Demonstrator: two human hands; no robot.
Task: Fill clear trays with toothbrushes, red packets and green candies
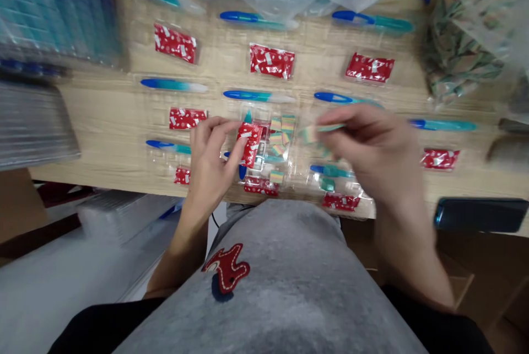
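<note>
Pale wood-grain tabletop (111,117) carries, beyond both grips, blue pens (235,15) already paired with red packets (271,60) but no striped pieces. The left hand (212,150) pinches one red packet (251,147); striped pieces (278,139) lie between the grips. The right hand (372,147), blurred, seems closed on another; a clear bag (467,34) beyond it holds more.

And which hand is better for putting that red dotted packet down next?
Probably the left hand: it holds the red dotted packet by its edge. The right hand, blurred, is farther away and pinches a small pastel piece.
</note>
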